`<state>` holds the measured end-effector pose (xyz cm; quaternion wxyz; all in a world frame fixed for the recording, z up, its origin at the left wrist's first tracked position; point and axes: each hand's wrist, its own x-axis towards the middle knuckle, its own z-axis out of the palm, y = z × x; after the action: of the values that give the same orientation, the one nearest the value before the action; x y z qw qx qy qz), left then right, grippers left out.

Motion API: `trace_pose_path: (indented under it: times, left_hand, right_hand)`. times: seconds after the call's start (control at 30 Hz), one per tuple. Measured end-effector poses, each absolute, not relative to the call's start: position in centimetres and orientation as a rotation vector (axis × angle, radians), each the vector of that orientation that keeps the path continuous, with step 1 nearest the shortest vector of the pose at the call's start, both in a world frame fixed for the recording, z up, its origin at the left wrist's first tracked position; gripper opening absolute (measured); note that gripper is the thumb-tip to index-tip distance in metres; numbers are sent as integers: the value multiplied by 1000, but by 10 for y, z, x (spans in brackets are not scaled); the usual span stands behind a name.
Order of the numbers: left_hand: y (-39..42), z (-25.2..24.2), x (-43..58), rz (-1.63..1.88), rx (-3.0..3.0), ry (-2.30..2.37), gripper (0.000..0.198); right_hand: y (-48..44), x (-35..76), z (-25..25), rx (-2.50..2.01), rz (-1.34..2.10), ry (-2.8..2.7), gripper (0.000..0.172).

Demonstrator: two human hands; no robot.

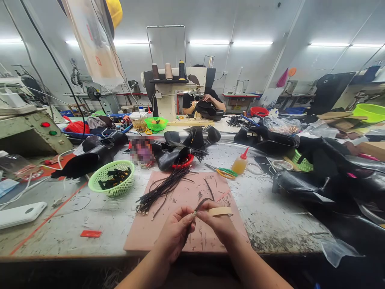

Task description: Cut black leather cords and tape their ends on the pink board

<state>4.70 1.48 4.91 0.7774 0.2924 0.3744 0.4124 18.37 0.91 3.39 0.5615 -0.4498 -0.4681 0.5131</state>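
Above a worn pink board (135, 237), my two hands meet fingertip to fingertip. My left hand (177, 228) pinches a dark leather cord (204, 200), whose free end curves up and away past my right fingers. At the same spot my right hand (218, 222) is closed on the cord, and a roll of beige tape (221, 211) sits against its fingers. Something pale, perhaps tape, shows at the pinch; I cannot make it out fully. Behind my left hand lies a bundle of black cords (165, 188) with light-coloured ends.
A pale green basket (96, 182) of small black pieces stands left of the board. Scissors (225, 173) and a glue bottle (240, 162) lie behind it. Black leather pieces (306, 188) heap at the right. Across the table a person works at a sewing machine (165, 96).
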Motion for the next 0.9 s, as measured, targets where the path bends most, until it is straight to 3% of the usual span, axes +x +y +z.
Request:
trace_pose_path:
  times: [0.27,0.57,0.9]
  left_hand:
    - [15,39,47,1053,809,913,24]
    - [15,37,46,1249,1283,1138,13]
    - [16,25,47,1153,893,1048,22]
  right_hand:
    - [6,179,40,-1179,1147,-1085,19]
    - [-2,173,39,-1055,1362,-813,25]
    - [5,170,33,-1001,1413,-796,27]
